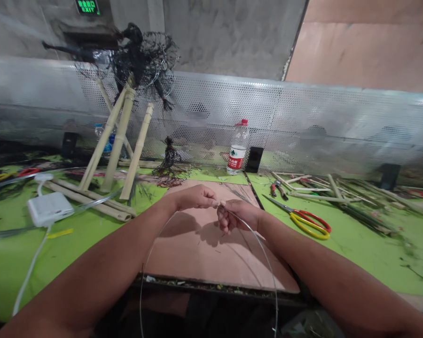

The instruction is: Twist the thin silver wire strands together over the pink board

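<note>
My left hand (198, 196) and my right hand (237, 216) meet above a bare wooden board (183, 256) on the table. Both are closed, fingertips pinched on a thin metal wire (264, 251). The wire bows down from the two hands in a wide loop that hangs past the table's front edge and leaves the bottom of the view. Where the wire's ends come together, the fingers hide most of the joint. Scissors (308, 222) with one red and one yellow handle lie right of my right hand, and pliers (279, 188) rest behind them.
Bamboo poles (120, 141) stand at the left under a tangle of black wire (141, 61). A white power strip (50, 209) with a cord lies nearer. A water bottle (237, 148) stands at the back before a perforated metal screen (303, 122). Cut stalks (366, 220) lie at the right.
</note>
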### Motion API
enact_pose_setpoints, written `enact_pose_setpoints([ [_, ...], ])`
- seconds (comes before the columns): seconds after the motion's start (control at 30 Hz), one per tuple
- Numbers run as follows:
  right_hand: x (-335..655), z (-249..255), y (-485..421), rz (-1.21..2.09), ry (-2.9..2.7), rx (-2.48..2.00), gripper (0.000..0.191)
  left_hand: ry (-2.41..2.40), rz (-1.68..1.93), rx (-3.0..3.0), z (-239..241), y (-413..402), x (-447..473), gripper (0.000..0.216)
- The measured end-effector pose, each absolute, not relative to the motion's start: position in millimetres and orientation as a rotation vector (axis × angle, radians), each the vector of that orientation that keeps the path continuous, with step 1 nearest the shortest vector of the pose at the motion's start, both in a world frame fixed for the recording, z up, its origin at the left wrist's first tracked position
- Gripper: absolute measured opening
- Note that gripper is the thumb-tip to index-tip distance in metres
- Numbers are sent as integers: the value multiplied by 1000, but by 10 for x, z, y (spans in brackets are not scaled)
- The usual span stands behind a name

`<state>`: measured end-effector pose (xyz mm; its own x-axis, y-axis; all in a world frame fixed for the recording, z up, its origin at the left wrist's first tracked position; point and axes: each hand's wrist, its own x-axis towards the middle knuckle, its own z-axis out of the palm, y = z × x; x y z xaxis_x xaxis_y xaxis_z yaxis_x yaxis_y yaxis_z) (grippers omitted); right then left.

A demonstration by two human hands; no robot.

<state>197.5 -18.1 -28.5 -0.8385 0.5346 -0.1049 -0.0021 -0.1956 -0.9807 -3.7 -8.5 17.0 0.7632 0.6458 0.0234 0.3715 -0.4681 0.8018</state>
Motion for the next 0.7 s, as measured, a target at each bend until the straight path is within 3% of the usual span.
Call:
enact_pose_setpoints([
  [0.1,1973,-266,-188,1897,-1833,-710,34,798,417,2138,149,-71,-32,28],
  [0.2,1947,-225,-214,1475,-2128,-926,33,868,388,2143,108,-47,-36,27],
  [0.37,1857,-148,-296,102,-2633,-1181,31,926,251,2005,11,5,-37,28],
  [0.43,1831,-141,-309,-220,-2679,-1162,29,941,227,1979,-12,23,-41,27],
  [0.53,1847,-158,-278,-64,-2582,-1208,32,929,277,2000,4,32,-54,26],
  [0.7,1977,-196,-178,1260,-2088,-1028,49,811,414,2094,126,-34,-61,26],
])
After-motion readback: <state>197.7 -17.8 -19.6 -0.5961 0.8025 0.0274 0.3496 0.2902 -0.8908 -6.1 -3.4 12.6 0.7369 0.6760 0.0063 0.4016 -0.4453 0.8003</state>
